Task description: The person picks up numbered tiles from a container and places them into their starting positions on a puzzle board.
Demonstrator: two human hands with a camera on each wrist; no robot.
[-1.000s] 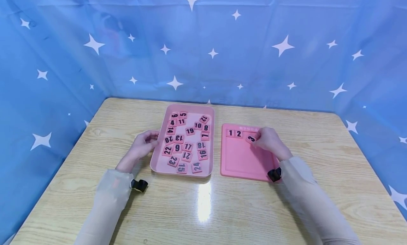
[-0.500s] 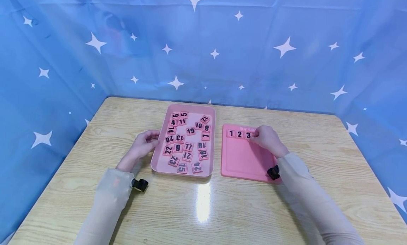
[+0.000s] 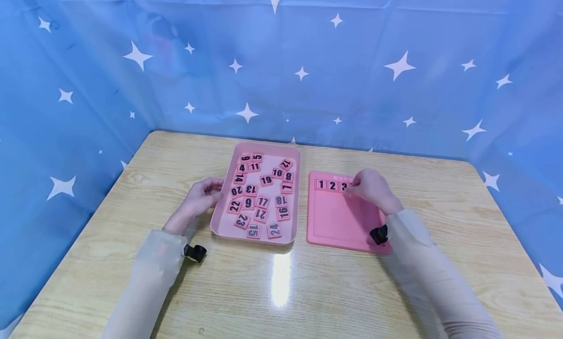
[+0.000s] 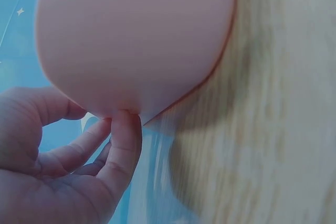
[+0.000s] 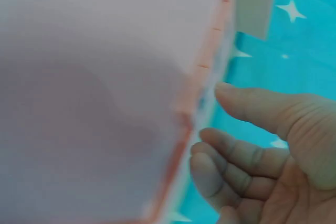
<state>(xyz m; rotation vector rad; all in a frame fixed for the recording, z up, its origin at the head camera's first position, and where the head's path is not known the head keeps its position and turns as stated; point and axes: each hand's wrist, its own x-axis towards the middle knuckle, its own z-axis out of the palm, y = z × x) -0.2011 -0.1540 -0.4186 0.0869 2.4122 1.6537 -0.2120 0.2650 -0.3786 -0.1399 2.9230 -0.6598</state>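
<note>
My left hand (image 3: 199, 201) is at the left side of a pink tray (image 3: 215, 226), its fingertips against the outer wall in the left wrist view. Pink number tiles lie scattered in the tray, among them 4 (image 3: 242, 168) and 19 (image 3: 266, 180). To the right is a pink square board (image 3: 332, 222) with tiles 1 (image 3: 321, 184), 2 (image 3: 332, 186) and 3 (image 3: 343, 186) in a row along its far edge. My right hand (image 3: 373, 190) is over the board's far right part, fingertips at tile 3 and hiding its right side. The right wrist view shows its thumb and fingers apart, holding nothing.
Tray and board stand side by side on a wooden table (image 3: 246, 290), with a narrow strip between them. A blue curtain (image 3: 211, 85) with white stars hangs behind the far edge. A black wrist camera (image 3: 379, 234) overlaps the board's near right corner.
Tile 3, tilted in the right hand's fingers at first, moved left and straightened into line beside tile 2. The right hand's fingers then let it go. The left hand stayed at the tray.
</note>
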